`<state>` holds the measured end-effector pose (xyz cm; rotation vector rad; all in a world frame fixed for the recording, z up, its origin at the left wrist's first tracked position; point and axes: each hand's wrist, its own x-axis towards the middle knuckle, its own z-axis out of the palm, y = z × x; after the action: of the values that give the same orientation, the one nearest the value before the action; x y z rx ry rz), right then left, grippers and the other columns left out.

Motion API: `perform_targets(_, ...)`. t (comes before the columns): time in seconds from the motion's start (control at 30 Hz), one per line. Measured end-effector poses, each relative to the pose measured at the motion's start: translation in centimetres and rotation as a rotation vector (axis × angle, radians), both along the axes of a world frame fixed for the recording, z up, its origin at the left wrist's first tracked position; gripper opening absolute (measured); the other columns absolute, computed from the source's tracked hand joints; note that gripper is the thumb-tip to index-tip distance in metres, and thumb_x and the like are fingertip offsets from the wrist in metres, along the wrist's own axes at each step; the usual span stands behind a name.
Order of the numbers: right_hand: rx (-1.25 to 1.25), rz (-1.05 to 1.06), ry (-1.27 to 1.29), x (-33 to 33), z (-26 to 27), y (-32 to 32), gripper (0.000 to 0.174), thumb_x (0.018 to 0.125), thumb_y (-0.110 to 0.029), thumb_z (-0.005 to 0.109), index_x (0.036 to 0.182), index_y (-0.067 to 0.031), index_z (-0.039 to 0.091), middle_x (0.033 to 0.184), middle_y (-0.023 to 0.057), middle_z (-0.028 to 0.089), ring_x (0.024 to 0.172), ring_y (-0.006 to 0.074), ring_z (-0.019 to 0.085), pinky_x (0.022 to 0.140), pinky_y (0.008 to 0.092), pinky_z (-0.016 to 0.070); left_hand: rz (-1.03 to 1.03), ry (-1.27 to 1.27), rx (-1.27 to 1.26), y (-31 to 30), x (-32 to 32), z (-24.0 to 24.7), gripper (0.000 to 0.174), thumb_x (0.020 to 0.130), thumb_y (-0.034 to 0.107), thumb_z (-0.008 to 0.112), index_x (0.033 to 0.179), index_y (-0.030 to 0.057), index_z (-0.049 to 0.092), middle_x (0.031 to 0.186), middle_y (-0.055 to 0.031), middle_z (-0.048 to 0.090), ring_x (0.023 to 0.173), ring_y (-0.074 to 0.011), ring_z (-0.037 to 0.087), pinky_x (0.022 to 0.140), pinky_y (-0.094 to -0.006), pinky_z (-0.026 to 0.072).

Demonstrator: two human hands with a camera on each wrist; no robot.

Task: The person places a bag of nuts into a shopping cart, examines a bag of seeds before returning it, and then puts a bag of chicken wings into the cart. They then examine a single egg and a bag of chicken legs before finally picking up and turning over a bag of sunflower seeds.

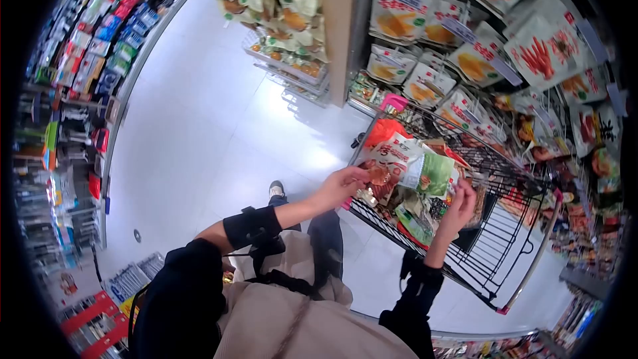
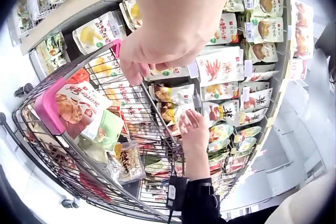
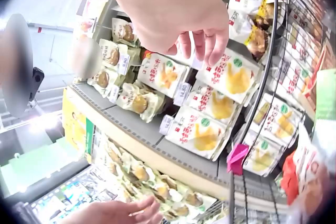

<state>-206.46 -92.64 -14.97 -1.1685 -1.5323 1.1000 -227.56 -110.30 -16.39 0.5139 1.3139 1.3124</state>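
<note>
My left hand [image 1: 344, 185] hovers over the front of a black wire shopping cart [image 1: 515, 252], fingers loosely bent with nothing between them. In the left wrist view that hand [image 2: 165, 45] hangs above the cart's rim. My right hand [image 1: 460, 206] is over the cart's other side, its fingertips overlapping the edge of a green-and-white packet [image 1: 435, 174] in the head view. The right wrist view shows the right hand [image 3: 191, 35] with loosely bent fingers and nothing in them. Beside the green packet lies a white-and-red food packet [image 1: 397, 153], its picture showing browned food.
Shelves of hanging snack pouches [image 1: 399, 16] stand right beside the cart. Another rack of pouches [image 1: 292, 0] is ahead, past a beige post [image 1: 337, 26]. Packed shelves [image 1: 109, 40] line the left side across a white floor [image 1: 193, 113]. An orange-red bag [image 1: 387, 131] lies in the cart.
</note>
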Motion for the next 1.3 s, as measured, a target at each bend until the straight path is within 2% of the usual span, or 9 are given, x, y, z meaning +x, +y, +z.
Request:
perform_targets(0.1,-0.035,0.092,-0.005,-2.8,-0.1,-5.9,0.015,0.088,-0.01,0.047,0.1,-0.0026,0.053,0.099,0.0063,0.055,0.082,0.0124,0.055,0.067,0.0234,0.0464,0.048,-0.007,0.046,-1.0,-1.7,1.3,0.025,0.083,0.0,0.047,0.107,0.0025,0.05,0.1,-0.005,0.057,0.093,-0.0115,0.055,0.076,-0.024,0.0449)
perform_targets(0.33,-0.268,0.2,0.006,-8.4,-1.1,-16.0,0.015,0.088,-0.009,0.046,0.1,-0.0005,0.05,0.096,0.0069,0.054,0.086,0.0127,0.055,0.071,0.0231,0.0455,0.258,-0.05,0.143,-7.8,-10.0,2.5,0.02,0.086,0.008,0.046,0.106,0.0085,0.051,0.102,-0.0033,0.056,0.095,-0.0128,0.055,0.077,-0.0267,0.0456)
perform_targets(0.6,-0.093,0.305,0.006,-17.3,2.0,-23.5,0.02,0.088,-0.014,0.048,0.104,-0.0012,0.048,0.094,0.0072,0.055,0.083,0.0122,0.055,0.072,0.0214,0.0444,0.498,-0.023,0.124,-22.1,-19.5,4.4,0.02,0.086,0.013,0.047,0.104,0.0069,0.051,0.1,-0.0039,0.056,0.094,-0.0123,0.054,0.08,-0.0266,0.0434)
perform_targets(0.73,-0.215,0.397,-0.002,-20.5,2.4,-27.1,0.02,0.087,-0.012,0.05,0.104,-0.0014,0.048,0.099,0.0069,0.053,0.084,0.0116,0.054,0.07,0.0223,0.045,0.594,-0.026,0.121,-27.5,-22.8,4.4,0.021,0.085,0.014,0.047,0.104,0.0063,0.051,0.1,-0.0051,0.056,0.094,-0.0139,0.054,0.079,-0.0277,0.044)
perform_targets(0.83,-0.12,0.451,-0.002,-23.1,2.8,-29.7,0.021,0.087,-0.013,0.05,0.104,-0.0017,0.048,0.101,0.0066,0.052,0.083,0.0118,0.054,0.069,0.0236,0.0454,0.597,-0.037,0.127,-30.3,-24.3,4.5,0.022,0.086,0.016,0.048,0.105,0.0055,0.05,0.1,-0.0063,0.056,0.093,-0.0152,0.055,0.078,-0.0288,0.0452)
perform_targets(0.97,-0.145,0.462,-0.011,-25.2,3.0,-31.5,0.021,0.085,-0.009,0.051,0.106,-0.0032,0.048,0.084,0.002,0.053,0.079,0.0088,0.052,0.07,0.0211,0.0429,0.553,-0.005,0.164,-31.9,-25.3,6.3,0.024,0.086,0.019,0.049,0.105,0.0046,0.05,0.1,-0.0075,0.055,0.091,-0.0173,0.056,0.077,-0.0294,0.0464)
perform_targets(1.03,-0.175,0.452,-0.007,-25.8,2.9,-31.4,0.021,0.085,-0.009,0.051,0.105,-0.0036,0.048,0.084,0.0023,0.053,0.077,0.0083,0.051,0.069,0.0208,0.0425,0.538,0.0,0.182,-31.9,-26.0,7.5,0.024,0.087,0.019,0.048,0.105,0.0034,0.049,0.099,-0.0082,0.056,0.091,-0.0164,0.056,0.076,-0.0283,0.0465)
perform_targets(1.23,-0.163,0.444,-0.006,-27.2,2.9,-29.3,0.021,0.085,-0.01,0.053,0.104,-0.0031,0.048,0.086,0.0034,0.055,0.081,0.0091,0.053,0.071,0.0218,0.0428,0.498,-0.034,0.159,-29.0,-27.9,8.1,0.022,0.085,0.012,0.046,0.104,0.0016,0.049,0.098,-0.0091,0.055,0.089,-0.0164,0.057,0.076,-0.0275,0.0462)
perform_targets(1.3,-0.133,0.451,0.015,-27.5,2.3,-27.9,0.021,0.086,-0.013,0.052,0.103,-0.001,0.049,0.097,0.006,0.055,0.083,0.0124,0.056,0.07,0.024,0.0464,0.467,-0.035,0.179,-27.1,-28.4,8.0,0.022,0.085,0.012,0.046,0.104,0.0009,0.049,0.098,-0.0088,0.055,0.089,-0.017,0.057,0.076,-0.0276,0.0462)
